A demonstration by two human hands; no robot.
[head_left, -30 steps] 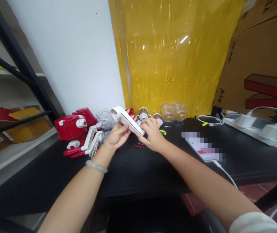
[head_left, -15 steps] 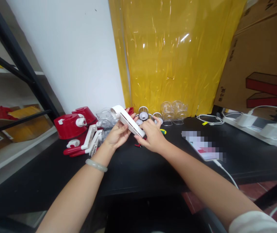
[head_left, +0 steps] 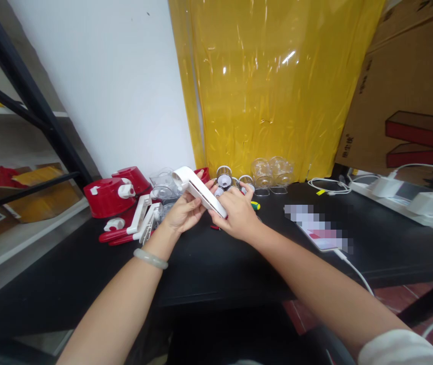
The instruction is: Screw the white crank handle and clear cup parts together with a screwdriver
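A long white plastic handle-like part (head_left: 205,196) with a round ring at its upper left end is held tilted over the black table. My left hand (head_left: 186,213) is closed around its middle from the left, thumb on the near side. My right hand (head_left: 236,210) grips its lower right end, with the thumb along the near edge and the other fingers on top. A slot runs along the part's side. Behind my hands stand several white cylinders with metal mesh (head_left: 224,177). The yellow-green end of a tool handle (head_left: 255,206) shows beside my right hand.
Red housings (head_left: 107,198) and white-and-red handle pieces (head_left: 140,218) lie on the left. Clear plastic cups (head_left: 273,175) stand at the back. On the right are a phone (head_left: 315,230) with a cable and a white power strip (head_left: 402,203). A black shelf frame (head_left: 45,121) rises at left.
My right hand has settled lower around the end of the white part, its fingers now closer on it. The left hand keeps nearly the same hold.
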